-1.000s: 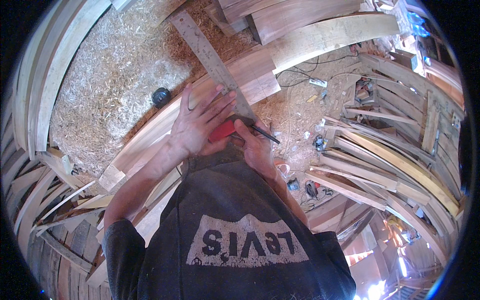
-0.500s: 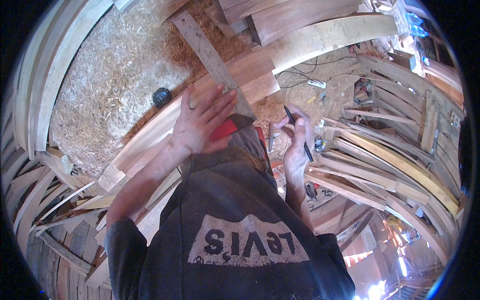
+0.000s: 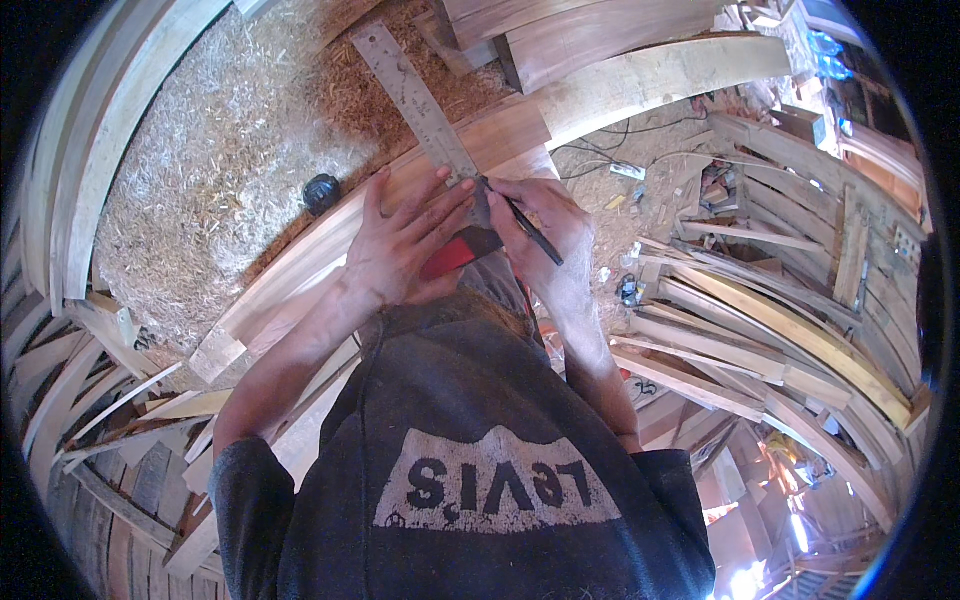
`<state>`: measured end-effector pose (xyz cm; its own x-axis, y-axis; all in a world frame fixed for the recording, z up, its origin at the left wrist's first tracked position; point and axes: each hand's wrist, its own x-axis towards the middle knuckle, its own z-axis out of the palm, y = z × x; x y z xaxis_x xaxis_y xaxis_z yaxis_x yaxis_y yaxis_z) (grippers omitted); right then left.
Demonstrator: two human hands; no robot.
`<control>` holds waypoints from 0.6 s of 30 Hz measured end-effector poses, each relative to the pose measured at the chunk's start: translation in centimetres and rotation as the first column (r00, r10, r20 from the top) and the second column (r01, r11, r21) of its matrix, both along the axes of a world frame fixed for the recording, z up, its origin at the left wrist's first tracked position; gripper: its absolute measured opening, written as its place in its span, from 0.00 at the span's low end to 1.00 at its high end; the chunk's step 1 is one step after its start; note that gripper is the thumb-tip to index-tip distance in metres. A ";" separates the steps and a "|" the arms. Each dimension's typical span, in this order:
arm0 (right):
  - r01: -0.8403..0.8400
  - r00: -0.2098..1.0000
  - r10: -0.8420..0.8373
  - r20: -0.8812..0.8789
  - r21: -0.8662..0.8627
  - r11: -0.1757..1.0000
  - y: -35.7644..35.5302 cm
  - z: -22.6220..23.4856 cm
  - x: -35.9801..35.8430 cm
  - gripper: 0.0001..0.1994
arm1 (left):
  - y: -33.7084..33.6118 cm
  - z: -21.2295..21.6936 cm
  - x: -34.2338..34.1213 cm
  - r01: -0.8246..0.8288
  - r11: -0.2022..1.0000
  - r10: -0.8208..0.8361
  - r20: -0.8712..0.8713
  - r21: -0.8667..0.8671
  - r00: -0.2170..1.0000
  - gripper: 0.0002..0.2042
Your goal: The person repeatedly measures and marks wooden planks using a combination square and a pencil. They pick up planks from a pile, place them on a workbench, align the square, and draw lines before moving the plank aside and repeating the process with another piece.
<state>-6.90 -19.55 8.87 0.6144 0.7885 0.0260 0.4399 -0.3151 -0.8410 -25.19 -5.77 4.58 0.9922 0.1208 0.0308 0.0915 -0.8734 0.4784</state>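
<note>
My left hand (image 3: 395,240) is spread over a try square, its fingers on the metal blade (image 3: 415,100) and its thumb beside the red and dark handle (image 3: 462,252). The square lies across a pale wooden beam (image 3: 290,285), with its handle on the side toward my body. Between the fingers of my right hand (image 3: 555,225) is a slim black pencil or marker (image 3: 535,232). Its upper end meets the right edge of the blade, close to my left fingertips. Any mark under it is too small to make out.
A small round black object (image 3: 322,193) rests by the beam, next to a broad bed of wood shavings (image 3: 230,150). Curved planks (image 3: 660,80) run off to the far right. Stacked boards (image 3: 790,320) and a power strip with cables (image 3: 628,171) lie to the right.
My right hand has moved left and away from my body, bringing the black pencil or marker to the blade of the square. My left hand stays in place; the blade's far end has shifted slightly right.
</note>
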 end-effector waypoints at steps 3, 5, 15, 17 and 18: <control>-0.067 0.997 0.075 0.027 -0.229 0.971 -0.5 1.7 0.4 0.09 | 0.1 -0.1 -0.1 0.025 1.000 -0.024 -0.064 0.007 0.998 0.49; -0.121 0.991 0.133 -0.010 -0.499 0.858 -1.2 3.8 0.5 0.09 | 0.0 -0.1 -0.1 0.017 1.000 -0.016 -0.048 0.016 0.999 0.47; 0.311 0.224 -0.376 -0.899 -0.300 0.902 -4.8 -1.3 -4.2 0.14 | -0.1 0.0 0.0 -0.001 0.999 0.001 -0.024 0.035 1.000 0.47; 0.354 0.072 -0.282 -0.957 -0.240 0.904 -4.2 -3.4 -6.0 0.14 | 0.0 -0.2 -0.2 -0.002 1.000 0.002 -0.006 0.018 1.000 0.47; 0.370 0.045 -0.274 -0.961 -0.239 0.898 -4.1 -4.3 -6.9 0.14 | -0.1 -0.3 -0.3 -0.002 1.000 0.002 0.000 0.013 1.000 0.47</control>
